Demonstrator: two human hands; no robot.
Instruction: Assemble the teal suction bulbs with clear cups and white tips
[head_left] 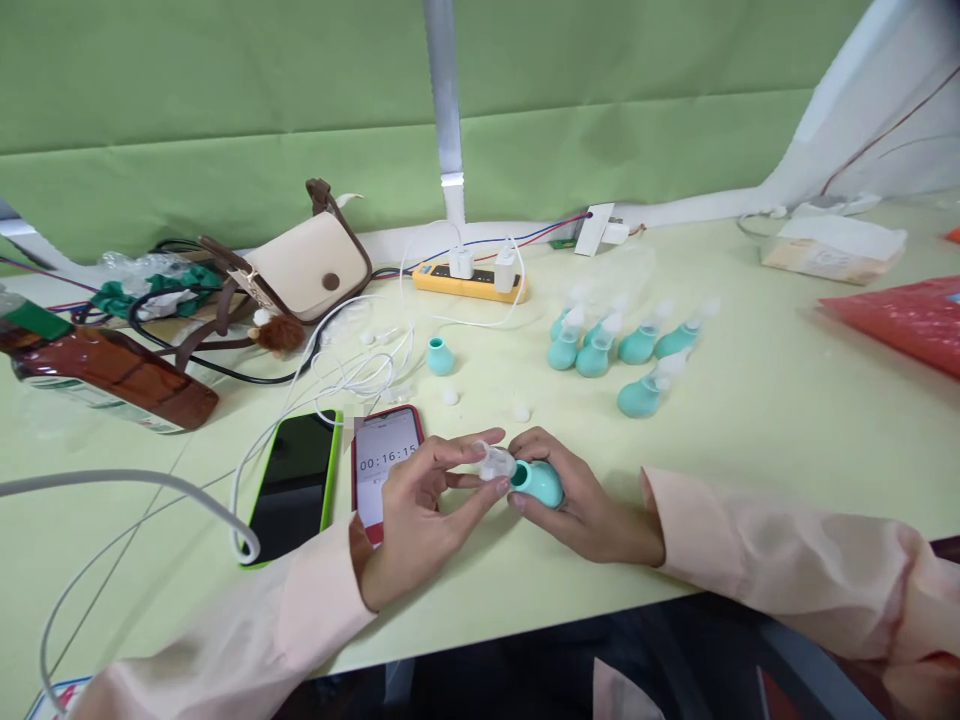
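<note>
My right hand point(581, 500) is closed round a teal rubber bulb point(541, 483) lying on its side near the table's front edge. My left hand point(420, 505) pinches a small clear plastic tip point(495, 462) right at the bulb's open mouth. Both hands rest low over the pale green table point(750, 450). Several finished teal bulbs with clear tips point(600, 350) lie further back on the right. One bare teal bulb point(439, 356) stands alone behind my hands, with small white pieces point(520, 412) near it.
A phone showing a timer point(384, 455) and a green-cased phone point(294, 482) lie left of my hands, under white cables point(352, 375). Behind are a cream handbag point(311, 265), a yellow power strip point(469, 282), a brown bottle point(105, 375), a red packet point(900, 320).
</note>
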